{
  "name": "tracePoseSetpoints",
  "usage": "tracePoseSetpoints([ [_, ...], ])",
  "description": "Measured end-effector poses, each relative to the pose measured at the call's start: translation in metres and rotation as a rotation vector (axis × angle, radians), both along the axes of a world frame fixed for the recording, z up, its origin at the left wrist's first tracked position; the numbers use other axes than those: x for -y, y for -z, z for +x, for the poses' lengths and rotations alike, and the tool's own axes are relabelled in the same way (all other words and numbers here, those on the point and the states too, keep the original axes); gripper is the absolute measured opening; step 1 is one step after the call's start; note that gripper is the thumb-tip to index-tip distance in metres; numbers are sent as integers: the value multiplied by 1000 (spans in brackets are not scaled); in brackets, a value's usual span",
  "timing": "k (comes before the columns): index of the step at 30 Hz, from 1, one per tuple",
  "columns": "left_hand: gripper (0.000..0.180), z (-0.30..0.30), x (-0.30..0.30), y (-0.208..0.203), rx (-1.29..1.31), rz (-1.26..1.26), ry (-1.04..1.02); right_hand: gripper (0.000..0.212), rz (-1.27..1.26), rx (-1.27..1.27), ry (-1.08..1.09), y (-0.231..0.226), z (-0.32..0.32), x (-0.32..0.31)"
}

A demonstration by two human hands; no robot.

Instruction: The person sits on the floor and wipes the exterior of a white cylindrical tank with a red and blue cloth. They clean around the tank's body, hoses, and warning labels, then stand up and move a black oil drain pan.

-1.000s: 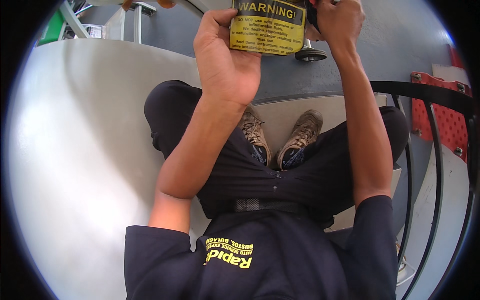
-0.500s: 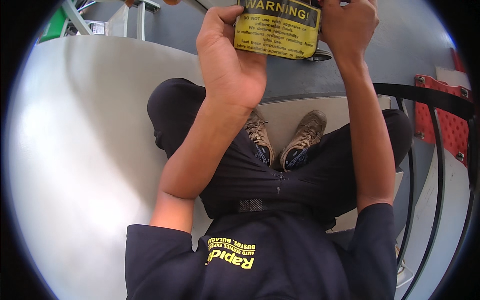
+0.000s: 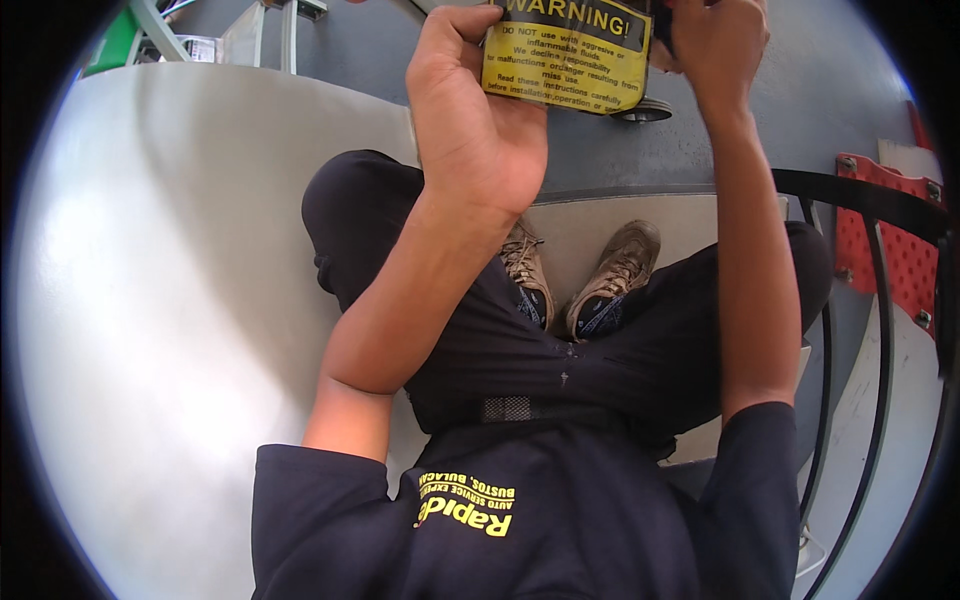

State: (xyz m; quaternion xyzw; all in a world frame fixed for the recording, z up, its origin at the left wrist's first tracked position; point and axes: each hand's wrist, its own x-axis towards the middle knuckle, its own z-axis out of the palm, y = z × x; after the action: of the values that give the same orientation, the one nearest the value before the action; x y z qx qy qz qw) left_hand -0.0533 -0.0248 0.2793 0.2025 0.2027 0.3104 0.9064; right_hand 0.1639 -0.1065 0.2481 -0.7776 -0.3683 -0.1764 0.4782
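Observation:
At the top edge my left hand [image 3: 480, 140] supports an object faced with a yellow and black warning label [image 3: 565, 60]. Its thumb rests along the label's left edge, while the other fingers are hidden behind. The object's upper part is cut off by the picture's edge, so its kind does not show. Just right of the label, my right hand [image 3: 722, 45] has its fingers curled in beside a dark part [image 3: 662, 35] of the object. A bit of red shows at those fingertips, but what they grip is too hidden to name.
I sit with knees apart and brown shoes [image 3: 615, 265] on a pale step. A pale smooth surface [image 3: 200, 250] fills the left side. Black curved bars [image 3: 880, 330] and a red perforated panel [image 3: 880, 230] stand at right. A wheel-like disc [image 3: 645, 110] lies beyond the label.
The labelled object and my left hand have shifted slightly right and up. My right hand has moved right, widening the gap to the label and uncovering more of the dark part.

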Motion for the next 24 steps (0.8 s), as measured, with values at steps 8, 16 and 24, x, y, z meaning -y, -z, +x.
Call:
tracePoseSetpoints([
  [8,26,1,1,-2,-70,-41,-43,25,22,-20,62,-1,-22,-12],
  [16,25,5,5,-1,33,-14,-47,26,-65,-47,208,31,6,-11],
  [24,19,9,9,-4,-5,-19,-55,26,23,-66,147,34,24,-10],
])
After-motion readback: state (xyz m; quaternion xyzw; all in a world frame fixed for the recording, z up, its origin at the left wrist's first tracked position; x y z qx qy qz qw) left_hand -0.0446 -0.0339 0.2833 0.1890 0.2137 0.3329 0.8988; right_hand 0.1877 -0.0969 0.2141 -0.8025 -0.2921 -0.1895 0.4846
